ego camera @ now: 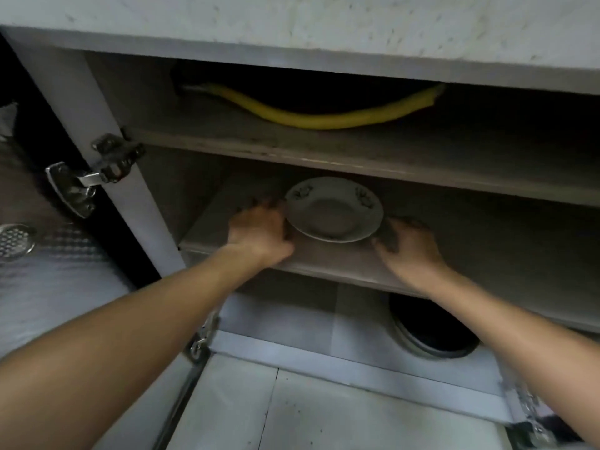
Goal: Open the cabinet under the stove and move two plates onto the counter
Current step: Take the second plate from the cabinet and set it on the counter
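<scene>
The cabinet stands open, and a white plate [334,211] with a dark floral pattern on its rim rests on the middle shelf [328,263]. My left hand [259,230] reaches in at the plate's left edge, fingers curled against the rim. At the plate's right edge, my right hand [409,245] lies on the shelf with fingertips touching or just under the rim. Whether the plate is one or a stack, I cannot tell. The marble counter [324,17] overhangs the cabinet at the top.
A yellow hose [318,120] sags across the top shelf. On the cabinet floor sits a dark round pan or lid [431,329]. The open left door with metal hinges [91,177] stands at the left. A round floor drain [14,240] lies far left.
</scene>
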The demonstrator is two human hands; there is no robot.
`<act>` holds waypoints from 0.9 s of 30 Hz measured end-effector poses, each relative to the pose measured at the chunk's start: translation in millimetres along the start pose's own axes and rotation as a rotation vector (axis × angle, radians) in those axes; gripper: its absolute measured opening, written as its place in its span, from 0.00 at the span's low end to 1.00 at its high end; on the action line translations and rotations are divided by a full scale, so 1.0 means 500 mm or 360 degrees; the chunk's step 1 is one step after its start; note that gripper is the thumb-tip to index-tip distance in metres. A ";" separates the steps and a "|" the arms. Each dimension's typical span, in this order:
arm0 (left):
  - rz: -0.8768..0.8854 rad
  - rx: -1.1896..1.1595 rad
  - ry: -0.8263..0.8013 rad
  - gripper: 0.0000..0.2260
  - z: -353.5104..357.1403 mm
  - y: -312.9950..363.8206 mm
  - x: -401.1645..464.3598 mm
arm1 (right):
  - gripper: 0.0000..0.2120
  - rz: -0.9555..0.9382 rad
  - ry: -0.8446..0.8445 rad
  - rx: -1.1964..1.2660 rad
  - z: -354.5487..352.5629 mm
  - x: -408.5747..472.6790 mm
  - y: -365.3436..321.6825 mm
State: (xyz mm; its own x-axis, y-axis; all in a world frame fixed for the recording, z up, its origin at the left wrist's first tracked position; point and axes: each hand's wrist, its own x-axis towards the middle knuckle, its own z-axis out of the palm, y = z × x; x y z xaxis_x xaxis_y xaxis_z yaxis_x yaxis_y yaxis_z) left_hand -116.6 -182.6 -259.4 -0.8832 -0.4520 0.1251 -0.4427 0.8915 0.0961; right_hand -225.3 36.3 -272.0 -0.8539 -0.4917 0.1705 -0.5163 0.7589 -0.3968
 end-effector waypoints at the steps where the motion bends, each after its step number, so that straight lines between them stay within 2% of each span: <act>1: -0.0036 -0.0079 0.0015 0.22 0.010 -0.001 0.011 | 0.18 -0.0029 0.0079 0.0017 0.010 0.010 0.004; 4: -0.0250 -0.0385 0.0065 0.18 0.040 -0.006 0.053 | 0.13 0.0069 0.0225 0.0195 0.028 0.037 0.014; 7: -0.0494 -0.0666 0.0048 0.19 0.057 -0.012 0.097 | 0.13 0.0370 0.0209 0.0488 0.032 0.066 0.018; 9: -0.0660 -0.1078 0.0044 0.17 0.058 -0.018 0.114 | 0.12 0.0598 0.0175 0.0749 0.029 0.084 0.009; 11: -0.0782 -0.1632 -0.0106 0.14 0.054 -0.016 0.120 | 0.10 0.0852 0.0117 0.1076 0.028 0.099 -0.003; 13: -0.0850 -0.1891 -0.0312 0.12 0.049 -0.012 0.122 | 0.10 0.1008 -0.0040 0.1307 0.025 0.110 -0.013; 15: -0.0875 -0.1993 -0.0408 0.11 0.041 -0.007 0.123 | 0.11 0.1089 -0.0133 0.1423 0.020 0.118 -0.021; 18: -0.0895 -0.2146 -0.0454 0.12 0.026 -0.009 0.126 | 0.04 0.1162 -0.0173 0.1479 0.015 0.125 -0.030; 22: -0.0892 -0.2221 -0.0464 0.16 0.018 -0.011 0.129 | 0.07 0.1220 -0.0167 0.1542 0.019 0.129 -0.033; 27: -0.0905 -0.2210 -0.0479 0.16 0.016 -0.009 0.134 | 0.09 0.1250 -0.0109 0.1549 0.014 0.126 -0.039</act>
State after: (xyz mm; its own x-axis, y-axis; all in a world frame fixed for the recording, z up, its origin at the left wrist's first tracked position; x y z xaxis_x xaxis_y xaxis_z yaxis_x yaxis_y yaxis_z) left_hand -174.8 -216.6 -259.2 -0.7255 -0.5385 -0.4286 -0.3835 -0.2007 0.9014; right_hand -268.8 -12.6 -259.7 -0.8884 -0.0933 -0.4494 0.4178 0.2411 -0.8760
